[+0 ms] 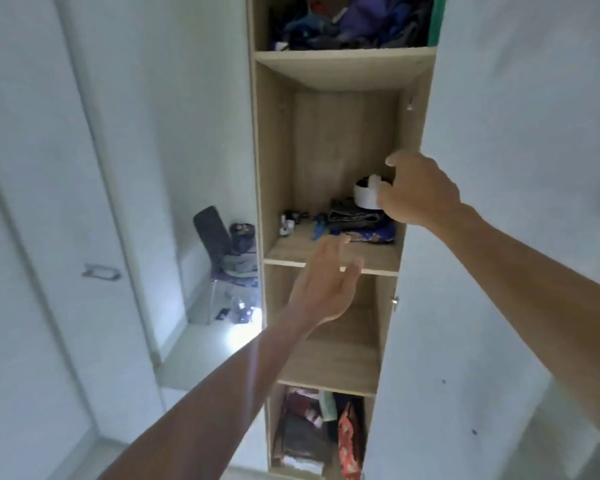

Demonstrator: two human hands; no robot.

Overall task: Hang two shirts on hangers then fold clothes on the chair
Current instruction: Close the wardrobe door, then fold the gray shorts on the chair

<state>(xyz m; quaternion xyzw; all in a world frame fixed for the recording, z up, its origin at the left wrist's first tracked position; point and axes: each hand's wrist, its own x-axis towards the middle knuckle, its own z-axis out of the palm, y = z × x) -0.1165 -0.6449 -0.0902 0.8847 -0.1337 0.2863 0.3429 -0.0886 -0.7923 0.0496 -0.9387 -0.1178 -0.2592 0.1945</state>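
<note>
From the head view, both arms reach toward the open wooden wardrobe. The left hand hovers before its middle shelf edge, grip slack, fingers straight, holding nothing. The right hand curls near the wardrobe's right door edge; what it grips I cannot tell. Left of the wardrobe, clothes lie on the chair.
</note>
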